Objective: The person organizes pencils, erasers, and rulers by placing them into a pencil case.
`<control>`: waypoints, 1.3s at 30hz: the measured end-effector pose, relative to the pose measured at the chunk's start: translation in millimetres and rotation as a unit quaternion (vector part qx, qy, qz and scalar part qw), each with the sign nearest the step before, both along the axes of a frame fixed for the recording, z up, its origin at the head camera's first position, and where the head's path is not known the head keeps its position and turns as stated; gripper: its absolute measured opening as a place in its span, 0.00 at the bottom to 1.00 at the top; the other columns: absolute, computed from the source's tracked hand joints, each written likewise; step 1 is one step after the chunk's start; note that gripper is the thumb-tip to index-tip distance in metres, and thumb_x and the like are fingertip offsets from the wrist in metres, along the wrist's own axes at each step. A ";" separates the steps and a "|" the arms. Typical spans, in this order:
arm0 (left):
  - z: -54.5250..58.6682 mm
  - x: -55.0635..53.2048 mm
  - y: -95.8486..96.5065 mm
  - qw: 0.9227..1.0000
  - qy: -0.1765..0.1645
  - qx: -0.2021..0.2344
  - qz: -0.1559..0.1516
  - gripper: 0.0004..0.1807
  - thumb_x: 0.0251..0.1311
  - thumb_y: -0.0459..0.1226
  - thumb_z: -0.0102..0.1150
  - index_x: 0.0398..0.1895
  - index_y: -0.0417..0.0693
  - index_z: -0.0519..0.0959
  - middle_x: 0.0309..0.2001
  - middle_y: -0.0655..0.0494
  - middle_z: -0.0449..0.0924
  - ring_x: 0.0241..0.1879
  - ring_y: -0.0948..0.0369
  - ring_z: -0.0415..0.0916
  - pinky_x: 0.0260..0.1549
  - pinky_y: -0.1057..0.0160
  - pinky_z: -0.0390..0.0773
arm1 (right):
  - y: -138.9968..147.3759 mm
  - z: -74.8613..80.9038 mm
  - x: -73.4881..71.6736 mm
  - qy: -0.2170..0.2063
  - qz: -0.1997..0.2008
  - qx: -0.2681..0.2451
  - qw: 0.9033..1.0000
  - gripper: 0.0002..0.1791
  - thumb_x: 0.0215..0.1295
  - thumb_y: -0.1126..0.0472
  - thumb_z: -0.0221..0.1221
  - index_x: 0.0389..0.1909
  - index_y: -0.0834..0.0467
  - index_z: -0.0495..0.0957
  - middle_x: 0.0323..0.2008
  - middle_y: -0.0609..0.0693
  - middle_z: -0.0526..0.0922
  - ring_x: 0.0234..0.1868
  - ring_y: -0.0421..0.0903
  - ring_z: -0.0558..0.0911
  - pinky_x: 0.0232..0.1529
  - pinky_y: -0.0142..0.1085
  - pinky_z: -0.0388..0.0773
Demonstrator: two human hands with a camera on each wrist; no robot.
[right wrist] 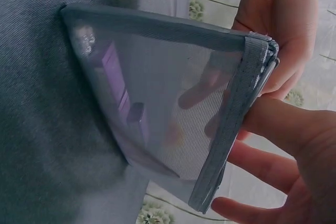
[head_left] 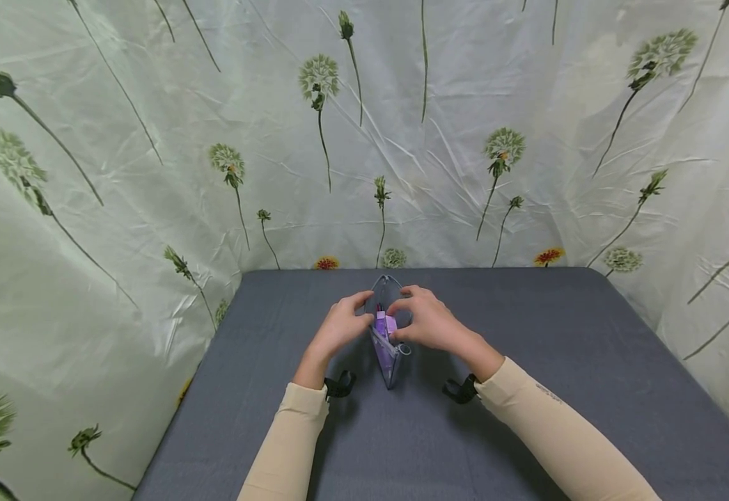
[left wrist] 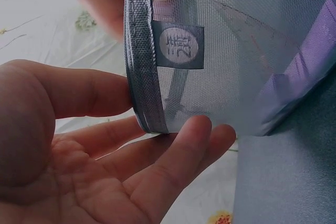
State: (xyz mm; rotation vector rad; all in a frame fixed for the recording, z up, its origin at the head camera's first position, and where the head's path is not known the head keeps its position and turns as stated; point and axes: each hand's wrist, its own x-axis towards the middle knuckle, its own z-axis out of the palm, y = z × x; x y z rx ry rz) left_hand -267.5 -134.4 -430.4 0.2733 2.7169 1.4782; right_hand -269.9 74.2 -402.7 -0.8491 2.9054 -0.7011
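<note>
A grey mesh zip pouch (head_left: pixel 389 369) stands upright on the table, its zipped mouth spread apart. Inside are slim purple items (head_left: pixel 381 324), which show through the mesh in the right wrist view as purple blocks (right wrist: pixel 114 80). My left hand (head_left: pixel 340 325) grips the pouch's left rim; in the left wrist view its fingers are at the zip band (left wrist: pixel 142 51), beside a small woven label (left wrist: pixel 178 45). On the opposite rim, my right hand (head_left: pixel 429 320) holds the edge with thumb and fingers, some tips showing through the mesh. A zip pull ring (head_left: pixel 404 348) hangs at the near end.
The pouch is near the middle of a dark grey cloth-covered table (head_left: pixel 214 431). Behind and beside the table hangs a pale curtain (head_left: pixel 402 139) printed with dandelions. Dark straps (head_left: pixel 340 384) circle both wrists below beige sleeves.
</note>
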 end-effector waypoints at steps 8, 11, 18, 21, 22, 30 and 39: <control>-0.1 -1.7 -0.1 1.000 -0.002 -0.007 0.001 0.30 0.67 0.34 0.58 0.73 0.45 0.69 0.71 0.44 0.68 0.71 0.49 0.63 0.63 0.43 0.69 | -5.4 0.9 -2.8 -0.020 0.006 0.021 1.000 0.22 0.56 0.49 0.75 0.52 0.46 0.86 0.71 0.59 0.66 0.70 0.63 0.63 0.57 0.67 0.68; -0.6 -2.4 -0.1 1.000 -0.004 -0.010 0.003 0.30 0.67 0.34 0.58 0.73 0.46 0.69 0.71 0.44 0.68 0.71 0.49 0.63 0.60 0.44 0.71 | -7.2 2.1 -3.2 -0.028 0.009 0.023 0.999 0.21 0.56 0.50 0.75 0.51 0.46 0.86 0.70 0.60 0.66 0.70 0.64 0.63 0.56 0.68 0.68; -1.2 -2.6 -0.4 1.000 -0.005 -0.013 0.000 0.30 0.67 0.34 0.57 0.73 0.47 0.69 0.71 0.44 0.68 0.70 0.49 0.64 0.48 0.51 0.73 | -11.1 4.1 0.1 -0.032 0.017 0.022 0.999 0.17 0.57 0.54 0.74 0.49 0.45 0.87 0.69 0.60 0.67 0.68 0.66 0.65 0.54 0.68 0.70; -1.3 -2.3 -0.3 1.000 -0.003 -0.014 -0.002 0.30 0.68 0.34 0.57 0.73 0.46 0.69 0.71 0.44 0.68 0.70 0.49 0.64 0.53 0.49 0.74 | -12.0 4.0 0.3 -0.036 0.014 0.025 0.999 0.18 0.57 0.54 0.74 0.50 0.45 0.87 0.70 0.60 0.67 0.69 0.66 0.63 0.55 0.69 0.68; -1.5 -2.4 -0.4 1.000 -0.003 -0.015 -0.002 0.30 0.68 0.34 0.57 0.73 0.46 0.69 0.71 0.44 0.68 0.70 0.49 0.63 0.56 0.47 0.74 | -12.1 3.9 0.2 -0.038 0.014 0.027 0.999 0.19 0.57 0.55 0.74 0.51 0.45 0.87 0.70 0.60 0.66 0.70 0.66 0.63 0.55 0.70 0.68; 0.5 -0.7 -0.5 1.000 -0.009 -0.011 -0.007 0.30 0.68 0.35 0.57 0.73 0.46 0.69 0.71 0.44 0.67 0.71 0.49 0.62 0.61 0.43 0.70 | -10.7 5.1 0.5 -0.057 -0.002 0.022 0.998 0.24 0.58 0.53 0.73 0.58 0.46 0.84 0.73 0.58 0.62 0.73 0.66 0.58 0.57 0.73 0.63; 1.8 0.7 1.1 1.000 -0.019 -0.005 -0.015 0.29 0.69 0.36 0.57 0.73 0.46 0.70 0.71 0.44 0.68 0.70 0.50 0.64 0.59 0.46 0.72 | 3.3 7.7 4.2 -0.046 -0.015 -0.052 0.997 0.19 0.64 0.52 0.69 0.56 0.45 0.84 0.73 0.60 0.62 0.71 0.64 0.61 0.60 0.64 0.66</control>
